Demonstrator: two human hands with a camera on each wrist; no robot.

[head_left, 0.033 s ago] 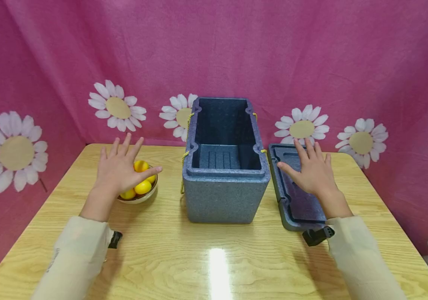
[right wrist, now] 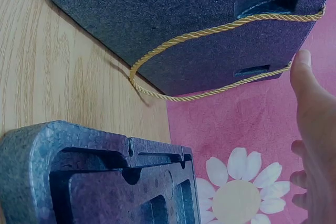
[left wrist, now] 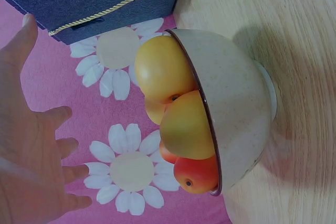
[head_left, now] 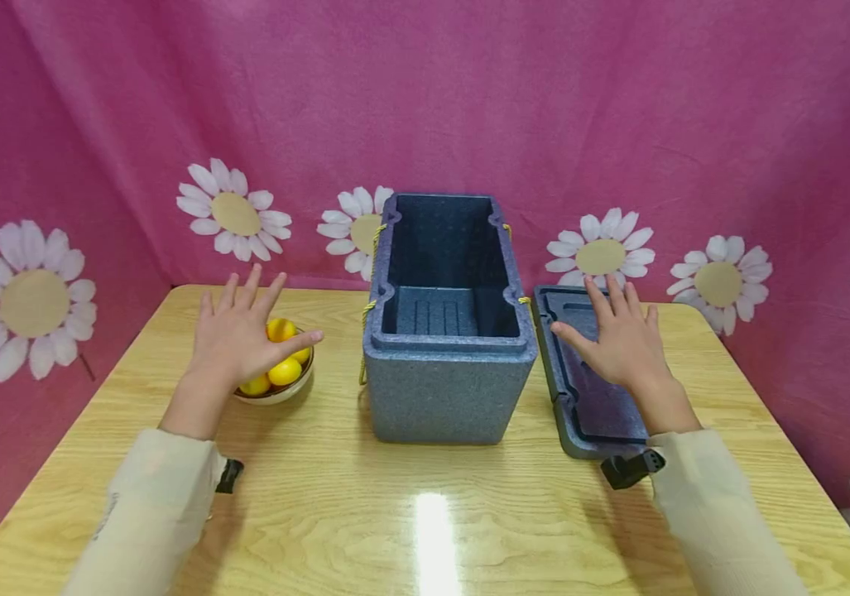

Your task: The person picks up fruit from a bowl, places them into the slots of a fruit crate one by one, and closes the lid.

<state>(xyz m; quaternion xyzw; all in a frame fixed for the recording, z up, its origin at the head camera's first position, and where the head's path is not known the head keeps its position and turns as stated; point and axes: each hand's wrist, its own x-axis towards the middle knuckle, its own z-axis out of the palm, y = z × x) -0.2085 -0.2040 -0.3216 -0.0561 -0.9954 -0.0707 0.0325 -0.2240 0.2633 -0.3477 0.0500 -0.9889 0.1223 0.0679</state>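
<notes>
My left hand (head_left: 234, 335) hovers with fingers spread above a cream bowl (head_left: 276, 399) with a dark rim. In the left wrist view the bowl holds several round fruits, yellow (left wrist: 164, 69) and orange-red (left wrist: 197, 176); their kind is unclear. A grey foam box (head_left: 450, 401) stands lidless in the middle, its inside showing a ribbed floor. Over the matching foam lid (head_left: 566, 422), to the right of the box, my right hand (head_left: 621, 343) is held with straight, spread fingers. Neither hand grips anything.
Yellow rope handles (right wrist: 199, 34) hang from the box's sides; one loop reaches down near the wooden table (head_left: 320, 513). A pink curtain (head_left: 439, 99) with white daisies rises behind the table and along both sides.
</notes>
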